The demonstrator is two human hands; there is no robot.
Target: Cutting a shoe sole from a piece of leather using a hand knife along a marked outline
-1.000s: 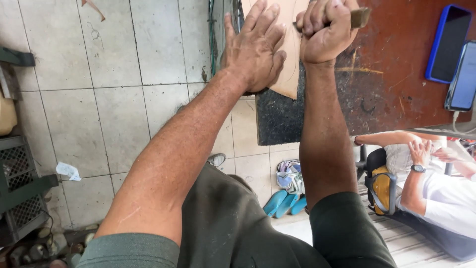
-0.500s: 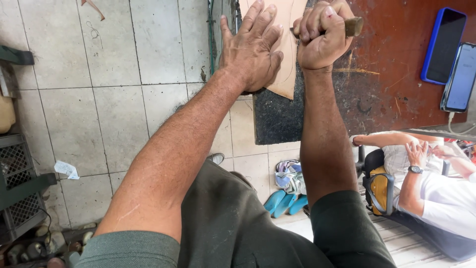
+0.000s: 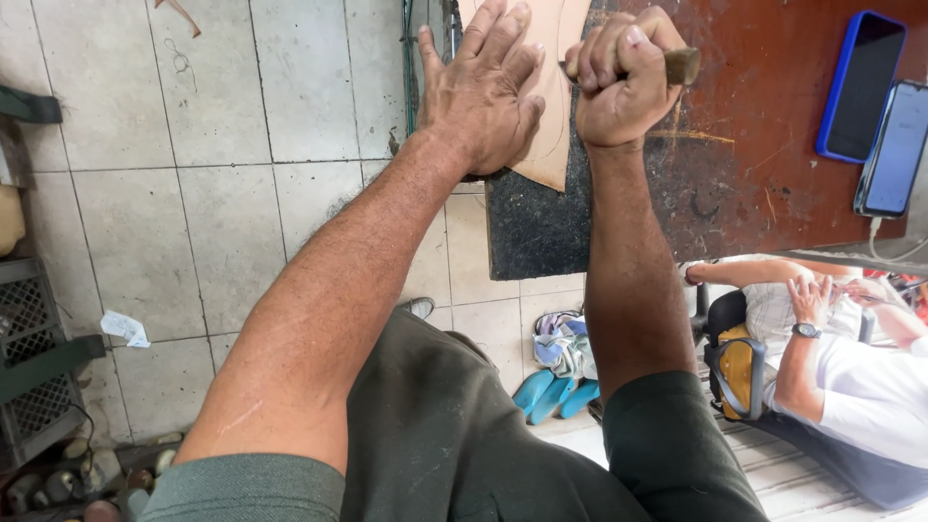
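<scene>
Head view: 2 hands at a leather sheet on a workbench

Head camera, looking straight down over 2 forearms. Left hand (image 3: 483,87) flat, palm down, fingers spread and laid on a tan leather sheet (image 3: 556,145), pinning it; nothing clasped. Right hand (image 3: 623,82) closed in a fist around a wooden-handled tool (image 3: 681,66), knuckles up, handle end projecting to the right of the fist; working end hidden beneath the hand, so contact with the leather cannot be told. Leather sheet at the near left corner of the bench, resting on a dark mat (image 3: 541,232), its pointed lower edge reaching just past the left wrist. A faint curved line visible on the leather between both hands. Red-brown workbench top (image 3: 764,164) scratched and worn. 2 phones at the far right of the bench: one in a blue case (image 3: 860,87), another (image 3: 894,150) just beside it with a cable attached. Below the bench edge, grey floor tiles (image 3: 193,213), blue sandals (image 3: 556,396), and a seated person in a white shirt (image 3: 860,387) wearing a wristwatch. Dark crate (image 3: 34,358) at the left edge.
</scene>
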